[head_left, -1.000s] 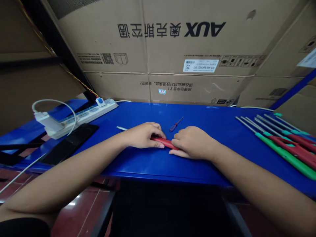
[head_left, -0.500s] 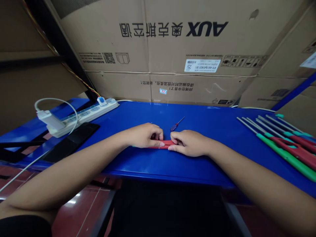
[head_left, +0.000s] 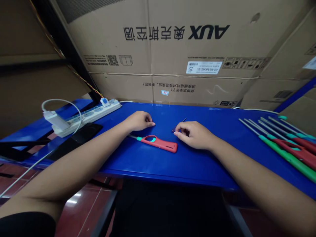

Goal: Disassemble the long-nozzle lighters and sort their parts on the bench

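A red gas lighter (head_left: 160,143) with a teal trigger and a thin metal nozzle lies flat on the blue table (head_left: 153,161), free of both hands. My left hand (head_left: 139,121) rests on the table just behind the lighter's nozzle end, fingers curled loosely with one finger pointing right; I see nothing in it. My right hand (head_left: 194,134) sits to the right of the lighter's handle, its fingertips pinched on the handle of a small screwdriver (head_left: 179,125) whose thin shaft pokes out behind the fingers.
Several long red and green lighters (head_left: 286,143) lie in a row at the table's right end. A white power strip (head_left: 85,116) with a plugged charger and a black flat object (head_left: 74,140) sit at the left. Large cardboard boxes (head_left: 177,52) stand behind the table.
Both hands let go of the red lighter, which now lies uncovered. My left hand drew back behind it. My right hand moved back to the small screwdriver and closed its fingertips on it.
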